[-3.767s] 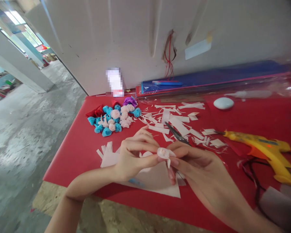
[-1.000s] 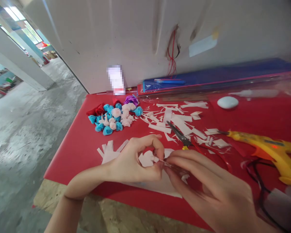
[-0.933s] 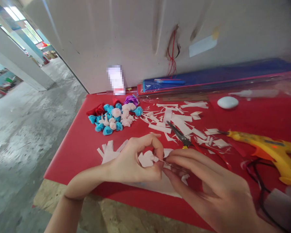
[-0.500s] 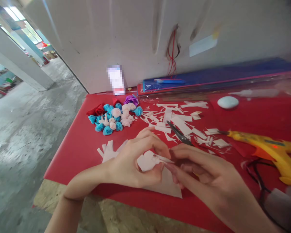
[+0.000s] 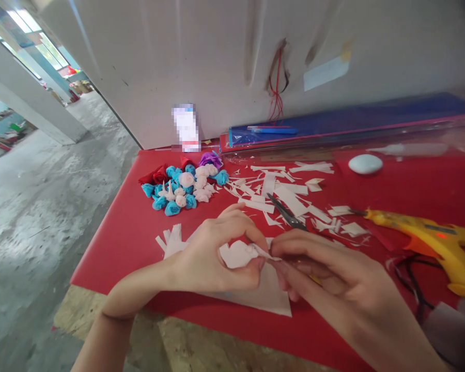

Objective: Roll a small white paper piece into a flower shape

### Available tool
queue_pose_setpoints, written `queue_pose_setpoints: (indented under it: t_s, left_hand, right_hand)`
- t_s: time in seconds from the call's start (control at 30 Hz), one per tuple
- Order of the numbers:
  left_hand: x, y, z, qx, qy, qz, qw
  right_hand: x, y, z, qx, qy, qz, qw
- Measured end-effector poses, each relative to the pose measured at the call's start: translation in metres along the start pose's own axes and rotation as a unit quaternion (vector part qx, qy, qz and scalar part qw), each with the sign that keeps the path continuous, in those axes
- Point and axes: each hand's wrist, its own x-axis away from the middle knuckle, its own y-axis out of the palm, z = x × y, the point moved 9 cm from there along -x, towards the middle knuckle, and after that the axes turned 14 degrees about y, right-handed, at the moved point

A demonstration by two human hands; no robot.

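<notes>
A strip of white paper (image 5: 264,253) stretches between my two hands over the red table covering. My left hand (image 5: 220,253) pinches its rolled end between thumb and forefinger. The fingertips of my right hand (image 5: 325,279) are closed on the strip's other end. Beneath both hands lies a larger white sheet (image 5: 251,297), partly hidden by them. Just beyond my right hand rest dark scissors (image 5: 289,213), their handles hidden behind the fingers.
Blue, pink and red paper flowers (image 5: 184,188) cluster at the back left. White paper scraps (image 5: 290,194) lie behind the hands. A yellow hot glue gun (image 5: 430,232) with its cord sits at right, near a white egg-shaped object (image 5: 365,164). A phone (image 5: 186,128) leans on the wall.
My right hand has shifted slightly right, and a little more of the paper strip shows between the hands. The left hand has barely moved.
</notes>
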Motion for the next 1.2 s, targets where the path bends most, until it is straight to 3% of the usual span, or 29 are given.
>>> queue_pose_setpoints:
  t_s: [0.2, 0.4, 0.6, 0.7, 0.8, 1.2]
  left_hand:
    - [0.006, 0.002, -0.008, 0.054, -0.025, 0.031, 0.998]
    - [0.011, 0.005, -0.019, 0.118, -0.08, 0.062, 0.988]
    - [0.015, 0.01, -0.027, 0.149, -0.136, 0.066, 0.977]
    - [0.016, 0.012, -0.03, 0.152, -0.153, 0.052, 0.975]
    - [0.013, 0.012, -0.025, 0.15, -0.138, 0.03, 0.979]
    - [0.006, 0.008, -0.012, 0.129, -0.086, 0.016, 0.988]
  right_hand:
    - [0.007, -0.001, -0.021, 0.11, -0.086, 0.078, 0.987]
    - [0.029, 0.008, -0.038, 0.307, -0.231, 0.185, 0.905]
    - [0.035, 0.022, -0.044, 0.378, -0.314, 0.181, 0.852]
    - [0.036, 0.021, -0.047, 0.404, -0.314, 0.19, 0.838]
    - [0.036, 0.017, -0.048, 0.407, -0.292, 0.205, 0.84]
    - [0.023, 0.01, -0.036, 0.329, -0.184, 0.174, 0.91]
